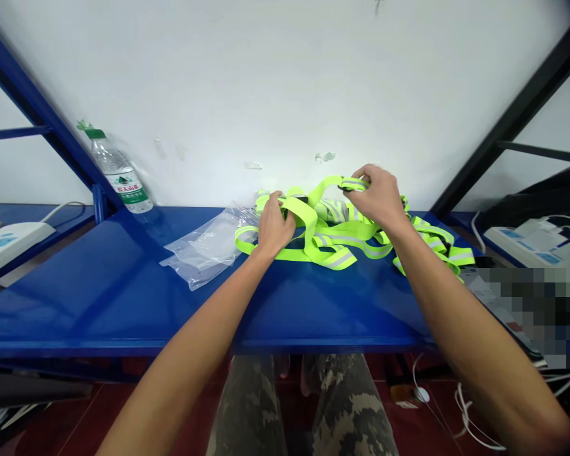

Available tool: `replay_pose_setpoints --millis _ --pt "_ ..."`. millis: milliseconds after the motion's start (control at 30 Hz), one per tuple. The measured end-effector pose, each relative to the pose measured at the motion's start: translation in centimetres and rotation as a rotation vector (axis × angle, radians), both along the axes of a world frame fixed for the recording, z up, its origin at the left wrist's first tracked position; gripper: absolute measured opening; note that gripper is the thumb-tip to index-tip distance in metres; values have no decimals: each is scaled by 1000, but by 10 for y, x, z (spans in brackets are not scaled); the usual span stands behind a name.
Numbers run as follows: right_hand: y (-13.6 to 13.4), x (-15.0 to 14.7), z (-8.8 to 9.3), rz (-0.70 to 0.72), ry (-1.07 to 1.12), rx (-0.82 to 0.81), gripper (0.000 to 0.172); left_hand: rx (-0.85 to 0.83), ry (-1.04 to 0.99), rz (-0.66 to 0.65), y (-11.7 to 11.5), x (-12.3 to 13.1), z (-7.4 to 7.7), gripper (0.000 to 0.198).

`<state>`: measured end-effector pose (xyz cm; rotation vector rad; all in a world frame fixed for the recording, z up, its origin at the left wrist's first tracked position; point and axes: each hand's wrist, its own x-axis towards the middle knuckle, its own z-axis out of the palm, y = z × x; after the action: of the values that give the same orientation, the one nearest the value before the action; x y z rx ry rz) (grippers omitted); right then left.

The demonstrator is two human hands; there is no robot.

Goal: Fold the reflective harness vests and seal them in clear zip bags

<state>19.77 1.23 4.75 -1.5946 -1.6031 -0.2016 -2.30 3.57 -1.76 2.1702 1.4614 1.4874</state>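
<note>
A tangle of neon yellow reflective webbing [335, 258], banded with silver stripes, lies heaped on a blue metal shelf [123, 297], close to the white wall [266, 82] at its back. A person works both bare hands into the pile. The left hand [274, 226] grips a wide loop of the webbing at the near side of the heap, its fingers [281, 212] curled tightly around the band. The right hand [377, 197], raised higher and farther right, clenches a narrower strap between thumb and fingers, lifting it clear of the pile beside a small dark buckle [346, 188]. Loose bands trail over the shelf on both sides of the hands, with the longest ends reaching toward the right.

Just left of the heap and touching it, a crumpled clear plastic bag [204, 248] lies flat on the shelf. Farther left, a plastic water bottle [120, 174] with a green label stands against the wall beside a blue upright [33, 95] of the shelving. A black upright [517, 120] rises on the right. White power strips [527, 244] sit beyond the shelf at the right, with another [14, 239] at the left. Below the shelf edge, the person's camouflage trousers [351, 405] show above a red tile floor [66, 424], where white cables [465, 418] loop.
</note>
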Motion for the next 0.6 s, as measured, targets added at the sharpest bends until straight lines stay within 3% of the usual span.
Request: replay_pose_setpoints --millis 100,200,300,400,500,600 --pt "6 4 -4 -128 -141 -290 29 -29 94 57 -2 0 1 49" --pt "8 17 -9 -230 -203 -440 42 -135 196 140 -7 -1 6 41" --pt "2 32 -7 -58 -178 -583 60 -251 263 179 -9 -5 11 36" --pt "-11 47 -4 152 -170 -698 80 -317 310 151 -6 -9 13 45" --pt "-26 64 -8 95 -290 -749 87 -361 256 105 -1 -13 13 50" --pt "-35 78 -19 80 -347 -902 90 -436 46 -69 5 -13 14 43"
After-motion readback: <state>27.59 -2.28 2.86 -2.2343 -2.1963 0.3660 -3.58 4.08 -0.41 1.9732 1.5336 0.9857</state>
